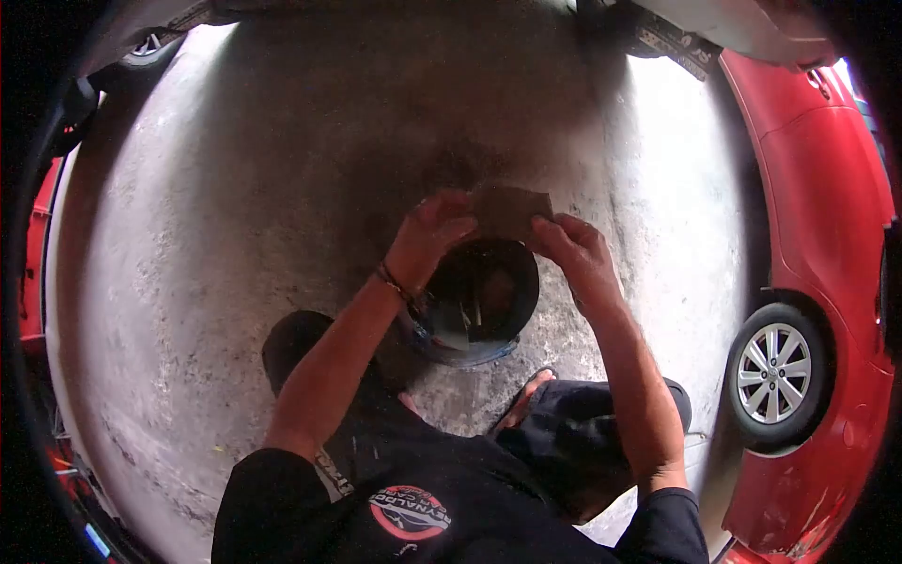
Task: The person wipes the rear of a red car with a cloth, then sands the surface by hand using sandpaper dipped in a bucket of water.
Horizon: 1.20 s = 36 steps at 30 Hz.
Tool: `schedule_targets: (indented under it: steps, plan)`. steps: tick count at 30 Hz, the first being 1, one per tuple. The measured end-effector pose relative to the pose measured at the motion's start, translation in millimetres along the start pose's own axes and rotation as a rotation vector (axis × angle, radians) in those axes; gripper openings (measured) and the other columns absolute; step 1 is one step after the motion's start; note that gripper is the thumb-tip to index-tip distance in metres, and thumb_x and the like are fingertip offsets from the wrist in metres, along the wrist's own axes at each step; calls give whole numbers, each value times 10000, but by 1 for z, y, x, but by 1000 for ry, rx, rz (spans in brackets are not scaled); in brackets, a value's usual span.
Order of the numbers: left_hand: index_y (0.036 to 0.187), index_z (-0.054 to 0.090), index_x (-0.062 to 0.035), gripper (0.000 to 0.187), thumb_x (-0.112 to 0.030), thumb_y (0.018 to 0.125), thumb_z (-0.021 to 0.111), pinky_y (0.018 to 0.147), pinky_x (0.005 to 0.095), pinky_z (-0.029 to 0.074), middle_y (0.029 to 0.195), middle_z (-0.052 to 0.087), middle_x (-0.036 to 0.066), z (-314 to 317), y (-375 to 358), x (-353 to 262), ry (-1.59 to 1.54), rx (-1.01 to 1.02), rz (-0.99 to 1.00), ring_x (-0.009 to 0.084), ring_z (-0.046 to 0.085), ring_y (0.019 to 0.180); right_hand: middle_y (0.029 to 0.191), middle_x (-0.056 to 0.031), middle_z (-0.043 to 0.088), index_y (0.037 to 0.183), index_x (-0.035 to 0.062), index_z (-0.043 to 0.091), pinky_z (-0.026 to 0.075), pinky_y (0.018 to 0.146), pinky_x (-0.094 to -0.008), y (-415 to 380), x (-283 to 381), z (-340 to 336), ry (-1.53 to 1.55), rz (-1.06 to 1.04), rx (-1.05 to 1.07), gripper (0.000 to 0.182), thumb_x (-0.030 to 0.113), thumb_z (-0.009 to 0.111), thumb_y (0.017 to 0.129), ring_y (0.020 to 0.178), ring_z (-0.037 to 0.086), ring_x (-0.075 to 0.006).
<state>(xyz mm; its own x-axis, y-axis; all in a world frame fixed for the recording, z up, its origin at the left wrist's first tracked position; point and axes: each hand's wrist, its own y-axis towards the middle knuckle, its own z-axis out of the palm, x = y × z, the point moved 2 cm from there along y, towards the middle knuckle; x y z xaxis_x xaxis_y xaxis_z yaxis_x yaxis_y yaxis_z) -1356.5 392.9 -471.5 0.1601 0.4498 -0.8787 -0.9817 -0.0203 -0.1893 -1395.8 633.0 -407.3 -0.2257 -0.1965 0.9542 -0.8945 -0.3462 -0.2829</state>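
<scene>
Well, left hand (437, 227) and right hand (575, 246) pinching flat brown sheet (512, 211), round dark bucket (470, 355), mottled concrete (178, 244).

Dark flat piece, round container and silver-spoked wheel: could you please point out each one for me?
Dark flat piece (513, 215): head view, middle of its face.
Round container (467, 357): head view, wall on the side nearest the person.
Silver-spoked wheel (772, 373): head view, hub at its centre.

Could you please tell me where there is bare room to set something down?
Bare floor lies between the right forearm and red car, and left of the left forearm. It is crowded around the bucket: left hand, right hand and dark piece at its far rim, legs near its close side.
</scene>
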Motion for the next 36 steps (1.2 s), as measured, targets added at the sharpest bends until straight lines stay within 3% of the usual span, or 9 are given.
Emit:
schedule_targets:
  steps: [2, 7, 10, 13, 19, 22, 25, 28, 36]
  plan:
    - [1213, 689, -45, 312, -110, 917, 761, 895, 317, 582, 1213, 687, 115, 28, -10, -22, -100, -68, 46, 151, 665, 1092, 1050, -84, 724, 1210, -18, 673, 519, 876, -294, -5, 3, 5, 64, -10, -30, 329, 216, 695, 980, 962, 659, -154]
    - [1225, 699, -83, 321, -131, 915, 770, 988, 359, 543, 1206, 711, 68, 28, -2, -22, 414, 33, 192, 199, 670, 1134, 1154, -144, 702, 1419, 16, 519, 549, 861, -318, -18, 3, 14, 176, 31, -39, 588, 168, 767, 908, 956, 679, -176]
    - [1185, 721, -81, 285, -128, 909, 774, 961, 336, 551, 1150, 742, 76, 37, -5, -21, 599, 26, 283, 176, 695, 1083, 1180, -152, 671, 1522, 55, 427, 583, 891, -328, -20, 3, 14, -25, 64, -43, 669, 147, 752, 945, 1042, 674, -205]
    - [1139, 742, -78, 233, -123, 912, 772, 919, 326, 566, 1093, 766, 80, 45, -9, -19, 601, 11, 293, 168, 720, 1024, 1131, -153, 735, 1420, 45, 542, 566, 867, -340, -17, -2, 20, -125, -56, -140, 608, 214, 805, 898, 1000, 704, -197]
    - [1131, 760, -86, 196, -119, 938, 744, 880, 323, 573, 1091, 779, 76, 42, -12, -21, 573, -2, 281, 171, 733, 1006, 1122, -124, 756, 1269, 54, 684, 556, 888, -341, -10, 10, 8, -360, -108, -221, 323, 237, 685, 1003, 1027, 698, -171]
    - [1129, 766, -90, 186, -132, 952, 727, 884, 324, 570, 1094, 779, 75, 37, -14, -24, 627, -40, 278, 171, 735, 1010, 1107, -133, 750, 1353, 49, 636, 548, 915, -348, -5, 9, 1, -279, -139, -206, 357, 220, 623, 1040, 1047, 689, -174]
    - [1116, 764, -84, 180, -120, 947, 713, 862, 332, 577, 1067, 778, 103, 36, -17, -26, 632, -61, 313, 203, 753, 986, 1077, -128, 742, 1426, 32, 577, 541, 915, -335, -8, 7, 2, 381, 106, -60, 476, 230, 682, 1006, 1042, 676, -158]
    - [1109, 760, -82, 181, -101, 939, 702, 856, 343, 582, 1056, 776, 118, 36, -18, -27, 658, -43, 338, 229, 761, 981, 1077, -111, 730, 1466, 20, 533, 544, 889, -314, -14, 10, 14, -27, 0, 1, 588, 238, 743, 961, 1012, 675, -152]
    - [1174, 745, -92, 213, -105, 967, 697, 905, 315, 562, 1120, 767, 78, 32, -21, -27, 658, -27, 368, 170, 726, 1034, 1107, -87, 726, 1397, 21, 600, 544, 856, -306, -9, 19, 8, 9, -4, -23, 502, 210, 747, 956, 980, 683, -157]
